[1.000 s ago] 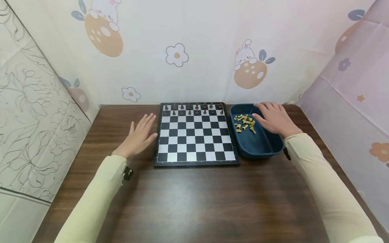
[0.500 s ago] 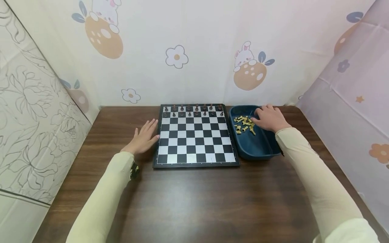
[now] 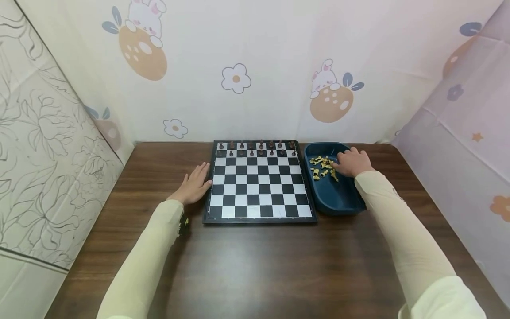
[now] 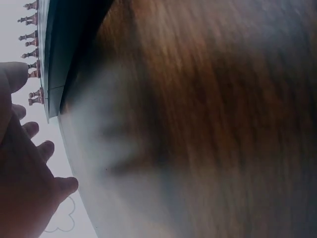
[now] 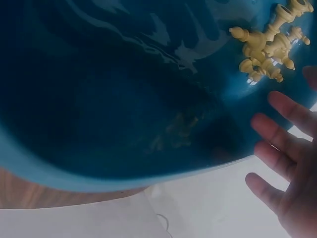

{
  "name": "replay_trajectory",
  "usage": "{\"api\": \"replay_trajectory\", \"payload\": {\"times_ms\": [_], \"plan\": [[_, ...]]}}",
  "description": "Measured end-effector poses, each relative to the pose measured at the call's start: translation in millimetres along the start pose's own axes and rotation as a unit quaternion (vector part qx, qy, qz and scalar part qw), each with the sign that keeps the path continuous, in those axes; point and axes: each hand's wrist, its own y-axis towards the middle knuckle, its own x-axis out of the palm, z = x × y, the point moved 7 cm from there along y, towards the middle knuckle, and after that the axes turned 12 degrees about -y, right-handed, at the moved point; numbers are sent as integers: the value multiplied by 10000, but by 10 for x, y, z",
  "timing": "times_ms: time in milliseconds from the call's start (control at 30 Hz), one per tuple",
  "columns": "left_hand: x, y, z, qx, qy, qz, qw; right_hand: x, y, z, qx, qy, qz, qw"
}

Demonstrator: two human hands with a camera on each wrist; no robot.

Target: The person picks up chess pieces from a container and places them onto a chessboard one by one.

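Observation:
A black-and-white chessboard (image 3: 257, 188) lies on the table, two rows of dark brown chess pieces (image 3: 261, 153) standing along its far side. My left hand (image 3: 194, 183), fingers extended, is at the board's left edge; in the left wrist view its fingers (image 4: 45, 150) appear beside the board's dark side (image 4: 69, 42). To the right of the board stands a blue plastic bin (image 3: 338, 201) with a loose heap of yellow chess pieces (image 3: 316, 161). My right hand (image 3: 352, 162) reaches over it, fingertips close to the heap. The right wrist view shows those fingers (image 5: 277, 133) loosely bent and apart from the pieces (image 5: 257, 47).
The brown wooden table (image 3: 239, 270) extends in front of the board and bin. A printed curtain (image 3: 275, 110) hangs right behind them, with further panels at left (image 3: 52, 146) and right (image 3: 450, 155).
My left hand has moved right, up to the board's edge. My right hand has come left and lower from the bin's far right rim toward the yellow pieces, its fingers bending.

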Motion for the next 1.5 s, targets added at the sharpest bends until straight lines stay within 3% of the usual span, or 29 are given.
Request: {"api": "replay_trajectory", "payload": {"times_ms": [433,667,1033,1300,1500], "plan": [[105,46,-13,-247,-129,-91,9996,27,56,-20,-103,-89,-131,9998],[110,35,5,-127,-52,-33,9999,31,66,-26,-122,-66,-180,9997],[131,18,10,-21,-518,169,9985,74,106,-35,-139,9,-124,9998],[143,16,5,34,-528,223,9983,11,75,-42,-165,-20,-119,9998],[144,17,-12,-85,-523,149,9985,-42,65,-10,-243,-69,-53,9997]]}}
